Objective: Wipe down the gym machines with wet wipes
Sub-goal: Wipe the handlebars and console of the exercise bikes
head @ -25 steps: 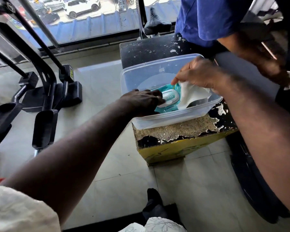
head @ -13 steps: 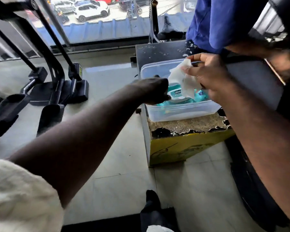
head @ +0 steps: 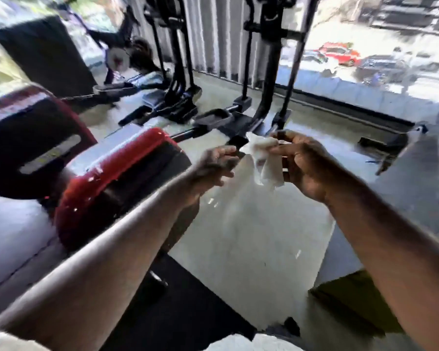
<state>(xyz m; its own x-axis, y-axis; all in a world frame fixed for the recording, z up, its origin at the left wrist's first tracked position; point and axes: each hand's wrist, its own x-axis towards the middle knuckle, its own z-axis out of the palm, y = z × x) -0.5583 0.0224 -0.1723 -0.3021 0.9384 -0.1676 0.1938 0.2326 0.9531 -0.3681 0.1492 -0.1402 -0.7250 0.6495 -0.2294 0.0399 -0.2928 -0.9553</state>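
Note:
My right hand (head: 304, 168) pinches a crumpled white wet wipe (head: 265, 160) in front of me, above the floor. Just left of the wipe my left hand (head: 213, 165) hovers with loosely bent fingers, its fingertips close to the wipe's edge; whether they touch it is lost in the blur. A red and black gym machine (head: 107, 183) with a glossy red shroud sits to the left, below my left forearm. The frame is motion-blurred.
A black elliptical trainer (head: 264, 72) with pedals stands straight ahead by the window. Further black machines (head: 162, 59) stand at the back left. A black mat (head: 188, 300) lies near my feet. A yellow box corner (head: 345, 287) shows at the lower right.
My view has swung left, away from the plastic tub and wipes pack, toward the machines. My right hand has carried the wipe out of the tub, and my left hand has left the pack.

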